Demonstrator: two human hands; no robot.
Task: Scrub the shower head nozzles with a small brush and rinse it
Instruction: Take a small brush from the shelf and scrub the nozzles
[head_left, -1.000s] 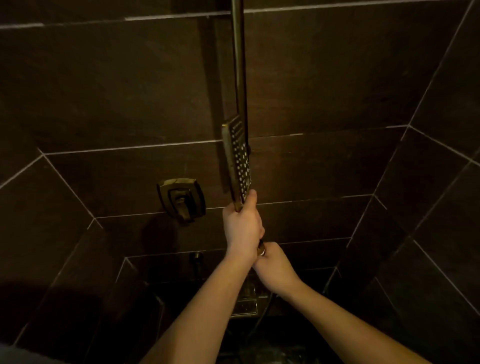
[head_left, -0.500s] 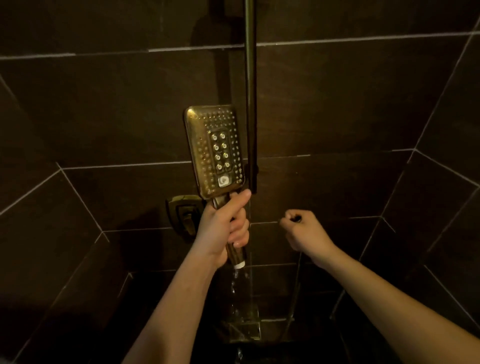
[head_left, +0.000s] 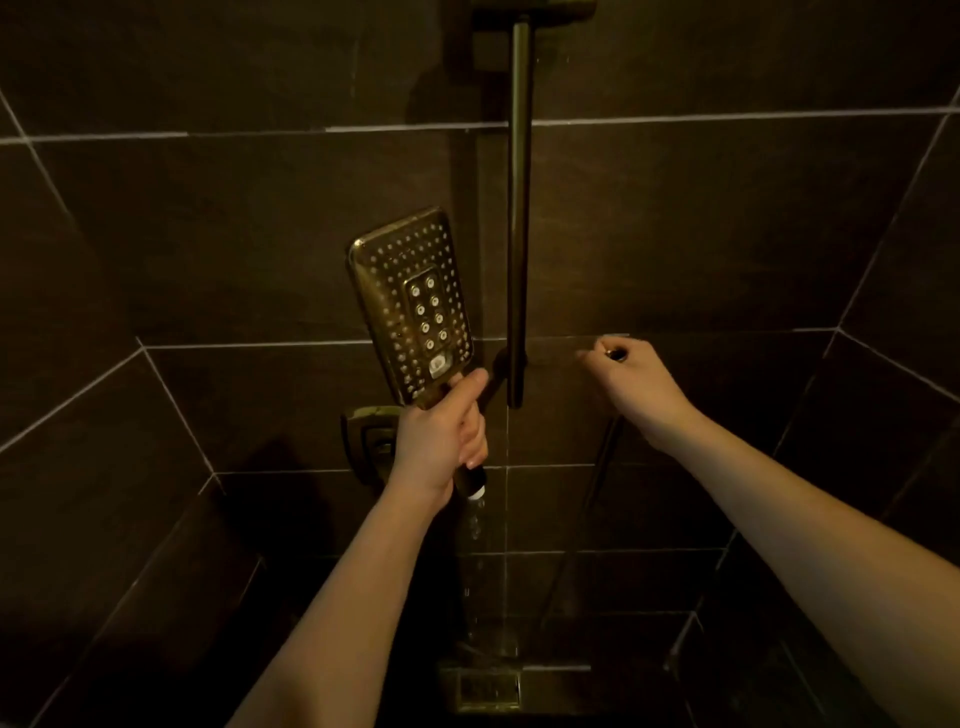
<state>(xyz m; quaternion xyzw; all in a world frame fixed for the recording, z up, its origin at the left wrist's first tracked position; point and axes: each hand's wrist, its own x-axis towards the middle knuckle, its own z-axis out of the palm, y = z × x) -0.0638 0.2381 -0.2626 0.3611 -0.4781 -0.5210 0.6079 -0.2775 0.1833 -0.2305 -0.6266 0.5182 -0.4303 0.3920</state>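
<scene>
A rectangular metal shower head (head_left: 410, 306) with many nozzles faces me, tilted a little left. My left hand (head_left: 441, 441) grips its handle from below. The hose is off the handle's bottom end (head_left: 474, 486), and water drips down from it. My right hand (head_left: 631, 387) is raised to the right of the vertical rail, closed around the end of the dark hose (head_left: 602, 467), whose fitting (head_left: 617, 355) shows at my fingers. No brush is in view.
A vertical slide rail (head_left: 518, 208) runs down the dark tiled wall between my hands. A mixer handle (head_left: 366, 431) sits on the wall behind my left wrist. A low fitting (head_left: 488, 686) lies at the bottom. Tiled walls close in left and right.
The hose came off the handle. My left hand turned the head so its nozzles face me. My right hand moved up and right with the hose end.
</scene>
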